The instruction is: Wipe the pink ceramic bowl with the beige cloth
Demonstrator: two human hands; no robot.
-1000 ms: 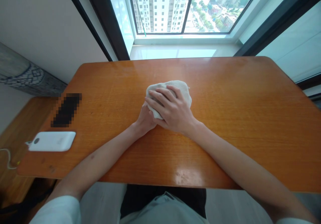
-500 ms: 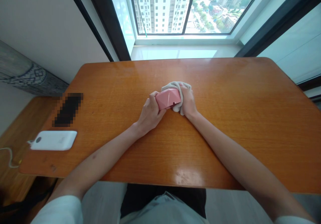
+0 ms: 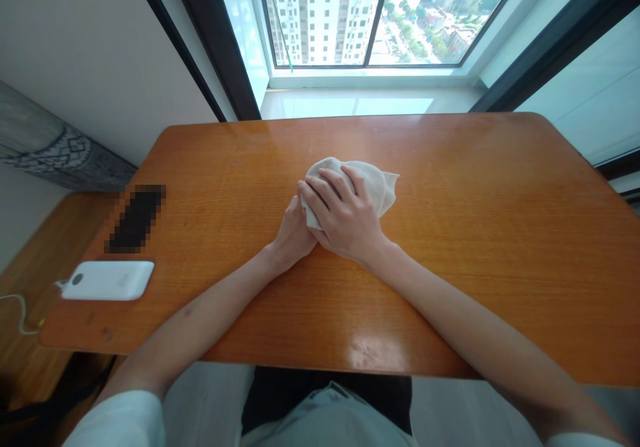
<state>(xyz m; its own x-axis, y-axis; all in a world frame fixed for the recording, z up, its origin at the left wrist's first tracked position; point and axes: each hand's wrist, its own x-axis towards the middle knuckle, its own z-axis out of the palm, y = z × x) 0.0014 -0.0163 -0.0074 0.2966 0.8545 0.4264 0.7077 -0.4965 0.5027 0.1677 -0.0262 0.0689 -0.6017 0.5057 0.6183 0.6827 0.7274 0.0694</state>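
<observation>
Covering an off-white fabric cloth [image 3: 381, 191] near the middle of a glossy brown wooden table [image 3: 475, 233], the right hand [image 3: 349, 219] holds it with slightly parted, curved fingers, presumably to keep it snug against the left hand [image 3: 296, 239], whose hidden fingers I cannot judge.

Bare wooden tabletop [image 3: 515, 233] leaves passage right of the white cloth [image 3: 381, 183]; the left forearm [image 3: 210, 317] and right forearm [image 3: 465, 320] bar the near approach; a white device [image 3: 107, 280] and pixelated black object [image 3: 135, 220] obstruct the left end.
</observation>
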